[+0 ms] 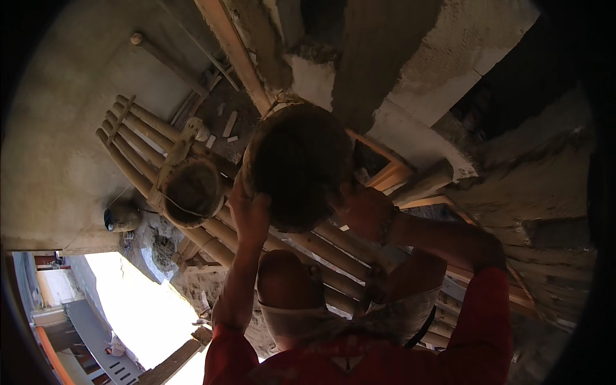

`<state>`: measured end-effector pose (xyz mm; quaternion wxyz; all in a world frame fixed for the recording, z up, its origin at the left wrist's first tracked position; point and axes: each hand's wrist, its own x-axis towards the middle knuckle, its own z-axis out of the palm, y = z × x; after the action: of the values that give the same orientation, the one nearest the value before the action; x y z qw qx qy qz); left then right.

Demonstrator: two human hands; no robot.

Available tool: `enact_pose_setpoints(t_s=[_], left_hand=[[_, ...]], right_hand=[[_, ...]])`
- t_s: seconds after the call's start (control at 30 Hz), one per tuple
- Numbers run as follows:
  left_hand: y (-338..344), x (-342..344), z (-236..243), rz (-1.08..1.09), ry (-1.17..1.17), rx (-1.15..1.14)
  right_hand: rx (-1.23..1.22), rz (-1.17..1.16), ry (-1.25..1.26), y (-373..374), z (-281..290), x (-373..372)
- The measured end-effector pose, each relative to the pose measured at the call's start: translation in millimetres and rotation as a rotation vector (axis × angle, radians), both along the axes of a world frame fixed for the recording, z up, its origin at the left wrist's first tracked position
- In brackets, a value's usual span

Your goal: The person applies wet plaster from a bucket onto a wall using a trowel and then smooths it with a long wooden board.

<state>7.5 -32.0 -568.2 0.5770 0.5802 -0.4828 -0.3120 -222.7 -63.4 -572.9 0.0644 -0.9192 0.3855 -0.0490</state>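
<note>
A round, dark, mud-stained bucket [262, 146] is held up in front of me between both hands, its mouth facing me. My left hand [249, 210] grips its left rim with the thumb on the near side. On the right rim, my right hand [366, 210] is closed, wearing a bracelet at the wrist. The bucket's inside is too dark to make out what it holds. A second bucket [186, 221] with a thin wire handle stands to the left on the bamboo poles, with greyish material inside.
I squat on a platform of bamboo poles [218, 247] with gaps between them. Rough plastered wall [410, 122] and a wooden frame [391, 170] rise ahead and to the right. A dark container [122, 217] sits lower left, near rubble. Bright daylight enters at the lower left.
</note>
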Motion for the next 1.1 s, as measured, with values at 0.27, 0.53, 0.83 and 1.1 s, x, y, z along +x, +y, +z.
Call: enact_pose_setpoints(t_s=[0.27,0.53,0.83,1.1], left_hand=[[-3,-10,7,0.084,-0.187,0.052],[-3,-24,26,0.111,-0.348,0.004],[8,-44,17,0.158,-0.372,-0.041],[12,-43,1,0.276,0.243,0.046]], right_hand=[[-0.417,0.052,0.114,-57,48,-12],[-0.067,0.2,0.306,-84,38,-12],[0.151,0.11,-0.191,-54,-54,-35],[0.434,-0.018,-0.301,-40,38,-54]])
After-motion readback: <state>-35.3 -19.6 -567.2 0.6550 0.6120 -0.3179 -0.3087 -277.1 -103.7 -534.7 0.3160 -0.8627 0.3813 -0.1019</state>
